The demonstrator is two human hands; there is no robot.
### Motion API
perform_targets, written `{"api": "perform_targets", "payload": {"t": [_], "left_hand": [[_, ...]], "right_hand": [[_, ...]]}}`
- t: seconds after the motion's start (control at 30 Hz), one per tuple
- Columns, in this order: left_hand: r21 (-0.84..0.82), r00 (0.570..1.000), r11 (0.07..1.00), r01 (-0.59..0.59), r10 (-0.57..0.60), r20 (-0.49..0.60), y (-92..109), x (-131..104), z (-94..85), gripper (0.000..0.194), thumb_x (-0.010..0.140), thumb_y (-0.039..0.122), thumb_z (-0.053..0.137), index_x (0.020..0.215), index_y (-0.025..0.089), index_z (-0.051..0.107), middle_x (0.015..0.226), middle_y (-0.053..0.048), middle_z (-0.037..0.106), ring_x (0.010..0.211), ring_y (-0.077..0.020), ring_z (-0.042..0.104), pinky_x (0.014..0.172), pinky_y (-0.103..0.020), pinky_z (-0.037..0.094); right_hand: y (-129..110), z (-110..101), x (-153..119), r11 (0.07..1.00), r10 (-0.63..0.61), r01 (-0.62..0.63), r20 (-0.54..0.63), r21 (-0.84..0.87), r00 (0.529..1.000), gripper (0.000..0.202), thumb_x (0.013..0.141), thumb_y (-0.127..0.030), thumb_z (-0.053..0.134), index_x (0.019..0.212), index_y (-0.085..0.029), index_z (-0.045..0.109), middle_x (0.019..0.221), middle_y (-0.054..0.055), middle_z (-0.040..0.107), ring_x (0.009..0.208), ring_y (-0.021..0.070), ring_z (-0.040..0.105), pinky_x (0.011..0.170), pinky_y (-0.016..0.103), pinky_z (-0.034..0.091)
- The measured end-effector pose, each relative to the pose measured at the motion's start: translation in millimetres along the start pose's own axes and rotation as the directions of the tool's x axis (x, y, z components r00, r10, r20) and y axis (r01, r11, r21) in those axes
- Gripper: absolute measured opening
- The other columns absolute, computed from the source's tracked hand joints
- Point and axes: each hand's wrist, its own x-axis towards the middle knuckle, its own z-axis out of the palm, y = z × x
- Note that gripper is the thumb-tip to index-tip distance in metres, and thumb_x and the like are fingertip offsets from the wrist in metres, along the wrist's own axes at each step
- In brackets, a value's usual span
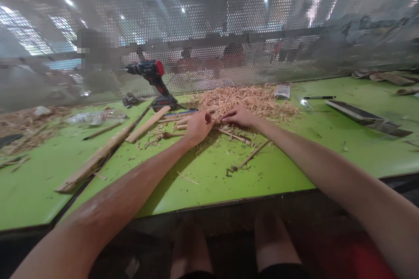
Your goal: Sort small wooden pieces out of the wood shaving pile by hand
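Both my hands are over the near edge of a heap of pale wood shavings (242, 96). My left hand (199, 126) is closed, its fingers curled with thumb and forefinger near each other; what it holds is too small to make out. Just to its right, my right hand (241, 116) is pinched, fingertips pointing at the left hand, and anything between them cannot be made out. Thin wood sticks (237, 136) lie beneath and in front of the hands. A short stick (253, 153) rests nearer to me, beside dark scraps (231, 170).
A black and red cordless drill (153, 80) stands upright behind flat wood pieces (149, 125). A long wood strip (94, 159) lies at left, near a clear plastic bottle (96, 117). To the right are a phone-like dark slab (353, 111) and a pen (320, 97). Perforated metal screen (209, 22) behind.
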Motion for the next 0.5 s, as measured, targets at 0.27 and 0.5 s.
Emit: {"api": "perform_targets", "payload": {"t": [0.27, 0.5], "left_hand": [[0.015, 0.999, 0.999, 0.043, -0.043, 0.003, -3.1, 0.9, 4.3, 0.007, 0.096, 0.015, 0.069, 0.094, 0.022, 0.069, 0.102, -0.009, 0.079, 0.1, -0.0283, 0.073, 0.094, -0.04, 0.059], [0.031, 0.999, 0.999, 0.038, -0.039, 0.005, -4.5, 1.4, 4.7, 0.008, 0.097, 0.014, 0.066, 0.099, 0.021, 0.071, 0.105, -0.011, 0.079, 0.106, -0.0306, 0.074, 0.1, -0.042, 0.059]], "right_hand": [[2.0, 0.7, 0.3, 0.999, -0.014, 0.013, 0.025, 0.032, 1.0, 0.027, 0.096, -0.028, 0.088, 0.116, -0.011, 0.094, 0.09, 0.011, 0.084, 0.075, 0.0161, 0.062, 0.079, 0.033, 0.048], [-1.2, -0.4, -1.8, 1.0, -0.015, 0.016, 0.059, -0.007, 0.998, 0.029, 0.096, -0.034, 0.089, 0.117, -0.015, 0.095, 0.09, 0.01, 0.084, 0.074, 0.0156, 0.062, 0.077, 0.031, 0.047]]}}
